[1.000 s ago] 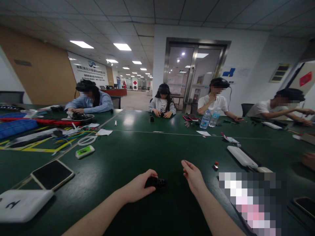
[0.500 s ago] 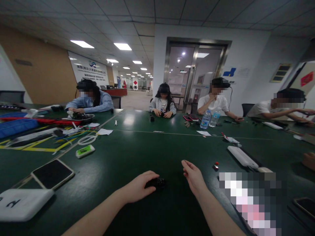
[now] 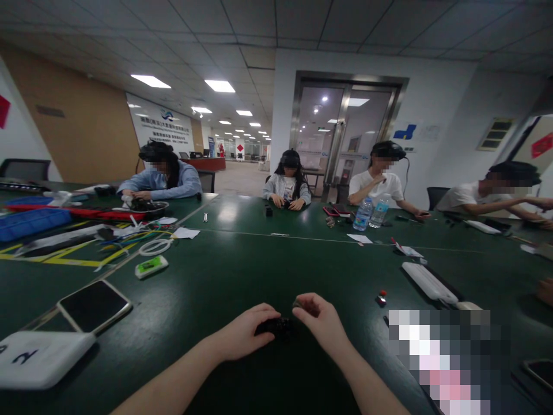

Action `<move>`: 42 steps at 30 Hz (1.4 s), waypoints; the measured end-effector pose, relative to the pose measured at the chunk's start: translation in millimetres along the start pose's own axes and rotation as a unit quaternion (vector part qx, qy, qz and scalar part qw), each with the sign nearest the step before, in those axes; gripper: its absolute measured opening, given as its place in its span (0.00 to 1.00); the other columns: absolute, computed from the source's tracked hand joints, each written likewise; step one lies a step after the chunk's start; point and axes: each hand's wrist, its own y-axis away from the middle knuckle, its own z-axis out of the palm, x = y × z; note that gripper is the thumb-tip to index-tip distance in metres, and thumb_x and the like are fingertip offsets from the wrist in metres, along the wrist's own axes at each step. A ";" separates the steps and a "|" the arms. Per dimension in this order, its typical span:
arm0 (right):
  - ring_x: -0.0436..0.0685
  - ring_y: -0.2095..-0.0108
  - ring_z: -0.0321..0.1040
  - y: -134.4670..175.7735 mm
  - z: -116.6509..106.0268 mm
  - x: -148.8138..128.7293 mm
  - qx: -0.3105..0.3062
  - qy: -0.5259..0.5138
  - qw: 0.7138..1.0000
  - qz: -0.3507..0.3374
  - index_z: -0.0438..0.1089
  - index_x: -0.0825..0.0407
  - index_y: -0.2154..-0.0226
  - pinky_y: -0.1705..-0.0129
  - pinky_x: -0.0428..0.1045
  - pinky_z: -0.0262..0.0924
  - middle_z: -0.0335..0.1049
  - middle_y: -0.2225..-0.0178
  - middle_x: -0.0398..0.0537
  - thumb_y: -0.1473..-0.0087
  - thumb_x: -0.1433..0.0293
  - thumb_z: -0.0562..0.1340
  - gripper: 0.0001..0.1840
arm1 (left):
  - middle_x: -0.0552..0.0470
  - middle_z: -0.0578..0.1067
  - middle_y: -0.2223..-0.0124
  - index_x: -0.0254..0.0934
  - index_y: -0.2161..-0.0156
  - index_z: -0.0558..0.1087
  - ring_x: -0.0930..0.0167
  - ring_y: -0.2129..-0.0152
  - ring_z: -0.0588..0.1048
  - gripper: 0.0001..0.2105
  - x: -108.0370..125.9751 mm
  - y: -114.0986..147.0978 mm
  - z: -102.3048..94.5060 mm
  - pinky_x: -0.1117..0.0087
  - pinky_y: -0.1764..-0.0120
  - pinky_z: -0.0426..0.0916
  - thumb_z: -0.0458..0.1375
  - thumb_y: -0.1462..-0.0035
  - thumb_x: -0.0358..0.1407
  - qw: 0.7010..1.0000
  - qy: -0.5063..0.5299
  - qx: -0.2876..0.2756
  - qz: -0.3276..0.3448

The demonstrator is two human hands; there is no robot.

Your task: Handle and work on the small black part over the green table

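Note:
My left hand [image 3: 253, 328] is closed around one end of a small black object [image 3: 283, 327] on the dark green table. Its kind is too dark to make out, and part of it is under the fingers. Close by on the right, my right hand [image 3: 317, 317] pinches a tiny greyish piece [image 3: 297, 304] between thumb and fingertips. That piece is just above the black object's right end; whether they touch I cannot tell. A small red-topped item [image 3: 382, 298] stands farther right on the table.
A phone [image 3: 95, 305] and a white case [image 3: 43, 358] lie at the left, with a green-and-white box [image 3: 151, 266] beyond. White power strip [image 3: 430, 282] lies at the right. Two water bottles [image 3: 363, 214] stand farther back. Several people sit across the table.
My right hand has moved left, bringing its pinched piece close to the black object. My left hand has stayed nearly in place. The view has shifted slightly.

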 end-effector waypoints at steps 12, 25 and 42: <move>0.53 0.65 0.64 9.9 17.9 -4.5 -0.114 0.169 0.977 -0.056 0.73 0.46 0.67 0.64 0.46 0.58 0.68 0.66 0.41 0.55 0.71 0.64 0.09 | 0.51 0.68 0.52 0.42 0.51 0.69 0.69 0.55 0.67 0.17 5.1 -1.4 0.4 0.68 0.51 0.61 0.55 0.47 0.32 1.000 0.007 0.011 0.029; 0.56 0.60 0.63 10.8 19.1 -7.9 -0.118 0.199 0.973 -0.018 0.72 0.47 0.68 0.59 0.50 0.58 0.65 0.63 0.42 0.57 0.69 0.66 0.09 | 0.53 0.66 0.52 0.45 0.53 0.68 0.71 0.56 0.67 0.16 -2.0 0.6 2.9 0.68 0.52 0.62 0.54 0.47 0.30 0.999 -0.012 0.011 0.044; 0.55 0.64 0.63 2.8 7.8 5.2 -0.080 0.160 0.984 0.007 0.71 0.48 0.63 0.62 0.49 0.58 0.65 0.64 0.45 0.58 0.68 0.65 0.15 | 0.54 0.66 0.46 0.54 0.49 0.68 0.67 0.51 0.65 0.19 -32.9 1.8 -22.5 0.65 0.47 0.58 0.51 0.44 0.32 0.984 -0.163 0.067 0.009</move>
